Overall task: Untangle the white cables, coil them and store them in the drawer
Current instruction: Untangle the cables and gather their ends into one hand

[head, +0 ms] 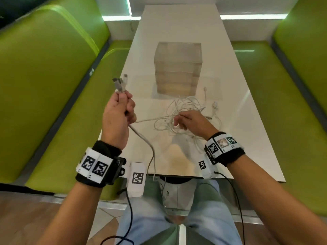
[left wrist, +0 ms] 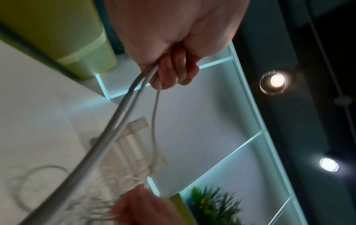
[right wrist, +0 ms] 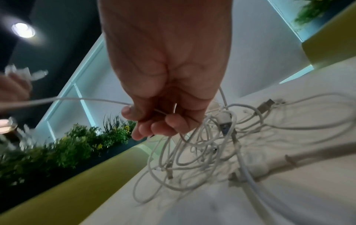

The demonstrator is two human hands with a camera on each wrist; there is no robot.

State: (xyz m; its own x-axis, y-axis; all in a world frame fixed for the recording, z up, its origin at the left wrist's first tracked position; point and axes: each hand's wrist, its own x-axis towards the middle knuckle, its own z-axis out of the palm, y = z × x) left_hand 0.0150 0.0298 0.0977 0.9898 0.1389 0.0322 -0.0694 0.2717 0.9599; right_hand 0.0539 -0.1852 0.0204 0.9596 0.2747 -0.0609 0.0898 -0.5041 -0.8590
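Left hand (head: 118,110) is raised over the near-left edge of the surface (head: 247,112), grip closed round several white cable ends (left wrist: 134,94), plugs (head: 120,83) sticking up above the fist. One strand (head: 154,119) is stretched from it across to the right hand (head: 190,121), where it is pinched between thumb and fingers (right wrist: 173,121). Tangled white cables (head: 187,110) are piled on the surface just under and beyond that hand. Clear drawer unit (head: 177,68) is seen just beyond the pile, drawers closed.
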